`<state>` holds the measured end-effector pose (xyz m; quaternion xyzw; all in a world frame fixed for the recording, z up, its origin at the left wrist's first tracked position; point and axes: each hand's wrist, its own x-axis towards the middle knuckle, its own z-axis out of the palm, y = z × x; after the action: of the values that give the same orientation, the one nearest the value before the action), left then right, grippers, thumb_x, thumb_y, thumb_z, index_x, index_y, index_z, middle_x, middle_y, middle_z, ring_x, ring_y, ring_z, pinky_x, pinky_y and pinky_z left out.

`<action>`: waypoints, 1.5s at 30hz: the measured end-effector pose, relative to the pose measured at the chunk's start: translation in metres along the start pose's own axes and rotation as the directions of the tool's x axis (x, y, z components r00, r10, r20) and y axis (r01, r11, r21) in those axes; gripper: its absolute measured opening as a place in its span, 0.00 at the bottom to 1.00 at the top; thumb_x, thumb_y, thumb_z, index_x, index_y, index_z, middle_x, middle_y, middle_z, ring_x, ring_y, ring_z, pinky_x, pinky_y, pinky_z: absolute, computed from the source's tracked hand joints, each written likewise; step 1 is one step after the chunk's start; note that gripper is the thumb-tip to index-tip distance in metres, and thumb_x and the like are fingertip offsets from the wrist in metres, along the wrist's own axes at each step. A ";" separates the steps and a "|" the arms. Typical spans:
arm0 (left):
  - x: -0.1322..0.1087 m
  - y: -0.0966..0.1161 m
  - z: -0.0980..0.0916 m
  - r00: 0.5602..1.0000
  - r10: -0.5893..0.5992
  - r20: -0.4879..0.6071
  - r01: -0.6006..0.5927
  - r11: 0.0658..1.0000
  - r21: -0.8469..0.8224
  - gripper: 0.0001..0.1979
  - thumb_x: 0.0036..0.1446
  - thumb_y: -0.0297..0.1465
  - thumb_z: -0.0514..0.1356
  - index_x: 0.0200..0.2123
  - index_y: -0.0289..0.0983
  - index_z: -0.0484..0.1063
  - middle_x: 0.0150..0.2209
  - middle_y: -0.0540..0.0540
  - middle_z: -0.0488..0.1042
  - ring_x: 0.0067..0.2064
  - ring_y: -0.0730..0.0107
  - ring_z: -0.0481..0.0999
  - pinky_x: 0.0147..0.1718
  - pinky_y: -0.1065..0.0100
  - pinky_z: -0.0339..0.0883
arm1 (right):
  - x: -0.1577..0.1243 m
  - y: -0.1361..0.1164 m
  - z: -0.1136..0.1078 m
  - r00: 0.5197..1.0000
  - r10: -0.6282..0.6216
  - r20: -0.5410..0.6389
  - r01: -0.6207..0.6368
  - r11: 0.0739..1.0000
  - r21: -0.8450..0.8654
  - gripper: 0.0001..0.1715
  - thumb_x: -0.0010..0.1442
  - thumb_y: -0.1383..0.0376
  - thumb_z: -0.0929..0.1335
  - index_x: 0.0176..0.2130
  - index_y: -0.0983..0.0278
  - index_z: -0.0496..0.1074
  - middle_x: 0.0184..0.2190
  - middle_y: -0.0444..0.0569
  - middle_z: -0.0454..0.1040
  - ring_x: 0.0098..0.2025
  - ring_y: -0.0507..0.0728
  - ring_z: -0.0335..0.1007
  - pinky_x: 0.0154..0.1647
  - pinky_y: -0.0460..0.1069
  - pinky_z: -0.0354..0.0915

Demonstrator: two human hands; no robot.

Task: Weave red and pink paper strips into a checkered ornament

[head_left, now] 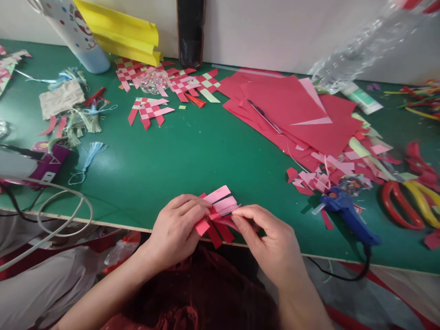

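Observation:
At the near edge of the green table (192, 151), both hands work on a small woven piece of red and pink paper strips (220, 211). My left hand (177, 227) is closed on its left side, fingers curled over the strips. From the right, my right hand (268, 233) pinches a red strip between thumb and forefinger. The pink strips fan out past the fingers toward the table's middle.
A blue glue gun (347, 213) lies right of my hands, its cord over the edge. Red paper sheets (295, 110) with a pen and scraps sit farther right. Finished woven pieces (149, 110), tassels (75, 119), yellow paper (123, 34) and scissors (409, 201) lie around.

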<state>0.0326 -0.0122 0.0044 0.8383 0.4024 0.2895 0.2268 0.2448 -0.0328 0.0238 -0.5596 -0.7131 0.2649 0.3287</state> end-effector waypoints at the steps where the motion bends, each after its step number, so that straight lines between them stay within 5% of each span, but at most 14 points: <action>1: 0.000 0.000 0.000 1.000 -0.008 -0.002 0.008 1.000 0.002 0.13 0.54 0.17 0.57 0.41 0.36 0.71 0.45 0.47 0.79 0.47 0.66 0.75 0.51 0.62 0.68 | 0.000 -0.001 -0.001 1.000 -0.030 -0.001 0.030 0.999 0.020 0.05 0.64 0.68 0.67 0.36 0.60 0.73 0.33 0.43 0.77 0.34 0.51 0.74 0.36 0.45 0.67; 16: 0.002 0.002 0.001 1.000 0.011 0.009 -0.012 0.999 0.042 0.06 0.58 0.25 0.61 0.39 0.37 0.71 0.44 0.47 0.79 0.45 0.64 0.76 0.49 0.60 0.69 | 0.004 -0.014 0.006 0.944 -0.318 -0.087 0.303 0.941 -0.153 0.09 0.61 0.74 0.68 0.40 0.61 0.72 0.32 0.47 0.77 0.35 0.54 0.72 0.39 0.51 0.69; 23: 0.002 0.003 0.005 0.999 -0.004 -0.037 0.009 0.993 0.114 0.06 0.59 0.24 0.60 0.39 0.36 0.72 0.44 0.48 0.80 0.45 0.64 0.76 0.48 0.61 0.69 | -0.003 -0.006 -0.003 0.941 -0.307 -0.143 0.297 0.951 -0.083 0.13 0.59 0.75 0.69 0.43 0.62 0.70 0.37 0.49 0.76 0.39 0.55 0.72 0.42 0.52 0.69; 31: 0.004 0.005 0.004 0.997 0.014 -0.073 -0.001 0.983 0.184 0.04 0.62 0.27 0.58 0.37 0.36 0.73 0.39 0.45 0.80 0.42 0.64 0.77 0.45 0.62 0.72 | -0.024 0.012 -0.002 0.943 -0.296 0.150 0.328 0.902 -0.282 0.14 0.61 0.65 0.70 0.48 0.62 0.72 0.45 0.52 0.78 0.47 0.61 0.69 0.46 0.58 0.66; 42: 0.007 0.006 0.004 0.991 0.024 -0.131 0.003 0.978 0.209 0.07 0.63 0.28 0.57 0.33 0.36 0.73 0.34 0.44 0.80 0.38 0.64 0.79 0.40 0.64 0.74 | -0.012 0.020 0.002 0.902 -0.426 0.071 0.430 0.868 -0.249 0.09 0.64 0.69 0.67 0.43 0.62 0.76 0.39 0.49 0.80 0.41 0.57 0.73 0.42 0.53 0.68; 45: 0.006 0.006 0.004 0.990 0.017 -0.138 0.011 0.980 0.197 0.06 0.63 0.29 0.57 0.34 0.35 0.73 0.34 0.44 0.80 0.38 0.64 0.78 0.40 0.64 0.73 | -0.003 0.017 0.003 0.923 -0.381 0.046 0.383 0.907 -0.174 0.08 0.65 0.67 0.67 0.42 0.62 0.76 0.39 0.49 0.80 0.40 0.56 0.73 0.44 0.53 0.68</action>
<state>0.0420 -0.0115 0.0067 0.8350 0.4427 0.3064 0.1133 0.2531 -0.0322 0.0088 -0.4351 -0.8315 0.1333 0.3185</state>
